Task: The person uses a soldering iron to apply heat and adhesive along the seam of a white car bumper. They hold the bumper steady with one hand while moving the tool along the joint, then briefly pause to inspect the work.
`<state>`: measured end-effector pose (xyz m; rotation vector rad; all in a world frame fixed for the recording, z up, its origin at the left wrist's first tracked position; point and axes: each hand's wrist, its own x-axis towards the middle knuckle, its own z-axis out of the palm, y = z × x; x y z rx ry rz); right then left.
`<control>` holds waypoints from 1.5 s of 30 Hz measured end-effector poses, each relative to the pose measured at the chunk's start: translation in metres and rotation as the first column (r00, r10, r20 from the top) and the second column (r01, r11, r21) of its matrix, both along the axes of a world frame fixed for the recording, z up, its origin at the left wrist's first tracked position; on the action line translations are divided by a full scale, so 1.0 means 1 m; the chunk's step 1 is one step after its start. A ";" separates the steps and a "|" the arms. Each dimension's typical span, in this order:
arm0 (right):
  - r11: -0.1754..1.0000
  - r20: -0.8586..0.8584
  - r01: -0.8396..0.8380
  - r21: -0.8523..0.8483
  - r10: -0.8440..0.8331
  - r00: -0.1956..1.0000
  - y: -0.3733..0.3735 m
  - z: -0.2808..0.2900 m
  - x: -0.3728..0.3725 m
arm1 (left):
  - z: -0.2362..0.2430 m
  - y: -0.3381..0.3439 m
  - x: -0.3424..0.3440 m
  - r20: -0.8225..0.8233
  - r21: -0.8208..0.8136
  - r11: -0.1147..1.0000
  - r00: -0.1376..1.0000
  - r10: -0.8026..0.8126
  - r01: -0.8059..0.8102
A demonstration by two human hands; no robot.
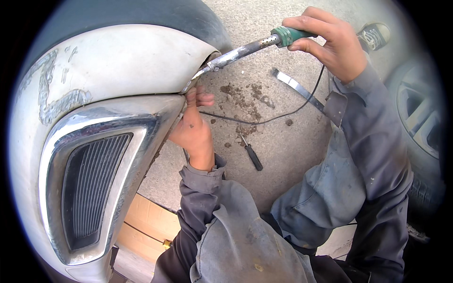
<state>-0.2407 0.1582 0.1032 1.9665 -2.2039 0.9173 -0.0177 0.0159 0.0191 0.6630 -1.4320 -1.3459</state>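
My right hand [347,49] grips the green handle of a soldering iron [243,52] with a perforated metal barrel, thumb below and fingers above. The iron slants down to the left, and its tip lies at the end of the seam in a pale car bumper [127,59]. My left hand [196,134] is closed at the bumper's corner just below the tip, thumb up along the edge. Part of that hand is hidden by the bumper. Rough, melted-looking patches mark the upper left of the bumper. Below the seam sits a chrome-framed black grille [96,188].
A black cord [264,122] curves across the concrete past clumps of dirt [240,104]. A screwdriver [254,158] and a flat metal strip [292,84] lie there. At right stand a car wheel [417,111] and a shoe [375,37]. Wooden boards [148,217] lie beside the bumper.
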 end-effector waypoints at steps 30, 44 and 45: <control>0.994 0.062 0.106 -0.028 -0.104 0.993 0.012 -0.002 0.012 | 0.000 0.000 -0.002 0.050 -0.056 0.998 0.998 0.026 -0.023; 0.996 0.026 0.084 -0.043 -0.083 0.996 -0.001 -0.004 0.013 | 0.002 0.000 -0.001 0.076 -0.044 0.998 0.996 0.037 -0.033; 0.995 0.032 0.086 -0.043 -0.084 0.996 -0.001 -0.004 0.013 | 0.001 0.000 -0.001 0.074 -0.044 0.998 0.997 0.036 -0.033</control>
